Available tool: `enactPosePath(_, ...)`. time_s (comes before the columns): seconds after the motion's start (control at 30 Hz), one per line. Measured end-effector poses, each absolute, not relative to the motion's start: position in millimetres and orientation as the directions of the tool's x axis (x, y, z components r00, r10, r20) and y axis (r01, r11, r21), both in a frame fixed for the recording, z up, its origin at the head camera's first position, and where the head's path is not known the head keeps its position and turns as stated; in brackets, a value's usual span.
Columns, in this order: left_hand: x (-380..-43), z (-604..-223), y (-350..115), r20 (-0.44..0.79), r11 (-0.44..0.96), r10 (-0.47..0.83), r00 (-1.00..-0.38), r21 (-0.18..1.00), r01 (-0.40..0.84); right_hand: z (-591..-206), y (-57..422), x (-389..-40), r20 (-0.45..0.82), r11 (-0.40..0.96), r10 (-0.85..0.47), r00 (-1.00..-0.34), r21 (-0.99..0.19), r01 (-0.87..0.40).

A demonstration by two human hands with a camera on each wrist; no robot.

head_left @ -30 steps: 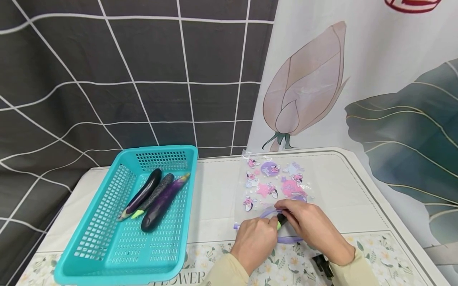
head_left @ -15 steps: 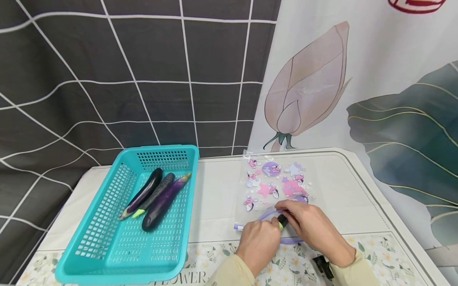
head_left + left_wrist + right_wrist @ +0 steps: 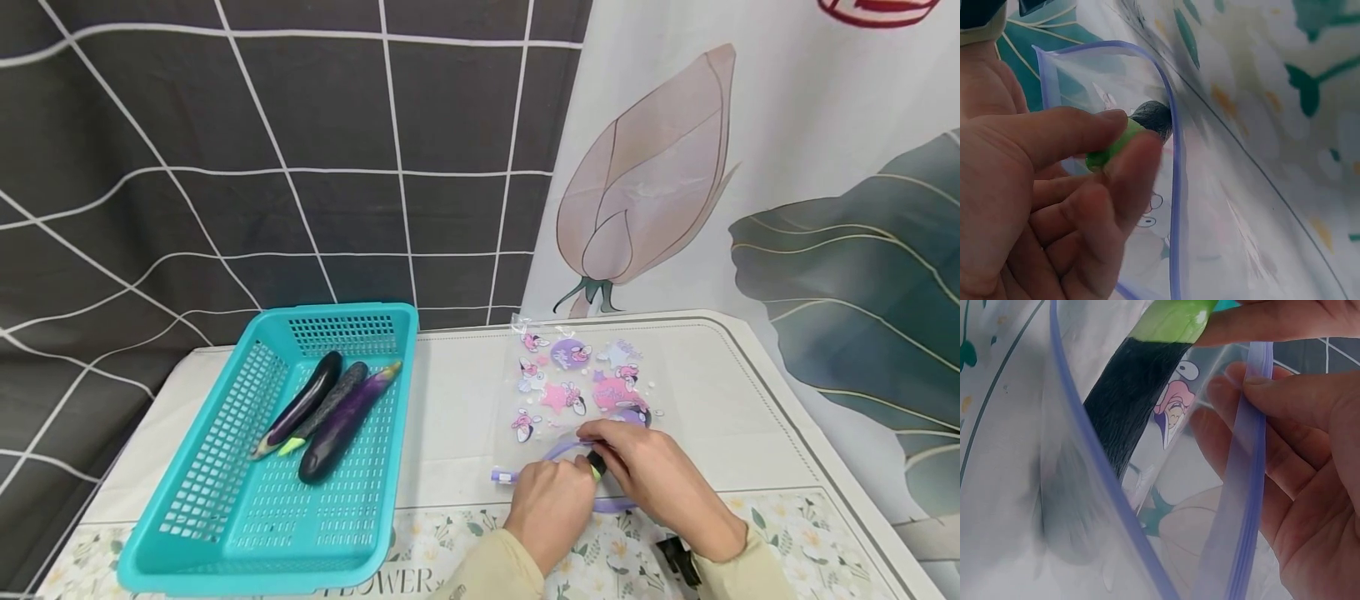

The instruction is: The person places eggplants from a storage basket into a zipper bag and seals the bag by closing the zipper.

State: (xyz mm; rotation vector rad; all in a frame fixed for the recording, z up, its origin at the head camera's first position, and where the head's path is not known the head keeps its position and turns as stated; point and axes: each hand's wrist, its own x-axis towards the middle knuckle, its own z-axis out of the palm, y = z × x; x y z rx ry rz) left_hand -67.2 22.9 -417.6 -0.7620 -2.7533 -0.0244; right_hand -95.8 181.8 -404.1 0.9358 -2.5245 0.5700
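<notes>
My left hand [image 3: 555, 504] pinches the light green end of a dark cucumber [image 3: 1138, 394] between thumb and fingers. The cucumber's dark body slants into the mouth of a clear zip bag [image 3: 557, 398] printed with pink and purple cartoon figures. On the bag's right side, my right hand [image 3: 660, 475] pinches one purple zip edge [image 3: 1249, 469] between thumb and fingers, holding the mouth apart. In the left wrist view the other purple edge [image 3: 1174, 187] runs past the cucumber. A purple and white zip slider [image 3: 504, 477] sits at the bag's left corner.
At the left stands a turquoise basket [image 3: 405, 417] holding two eggplants [image 3: 348, 425] and another dark cucumber [image 3: 330, 400]. The table [image 3: 450, 417] has a pale cover with a floral front strip. Curtains [image 3: 450, 208] hang behind it.
My left hand has shifted a little to the right, pushing the cucumber farther into the bag. My right hand keeps its hold on the bag's edge. The head view has drifted slightly.
</notes>
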Motion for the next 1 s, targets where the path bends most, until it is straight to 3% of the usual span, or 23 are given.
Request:
enactPosePath(0.5, -66, -421, 30, 0.283, 0.855, 0.515, -0.809, -0.107, 0.507, -402, 179, -94, 0.456, 0.709, -0.515, -0.726, -0.249, -0.659)
enactPosePath(1.0, -67, -424, 39, 0.314, 0.835, 0.551, -0.773, -0.205, 0.511, -402, 180, -94, 0.481, 0.684, -0.531, -0.698, -0.243, -0.688)
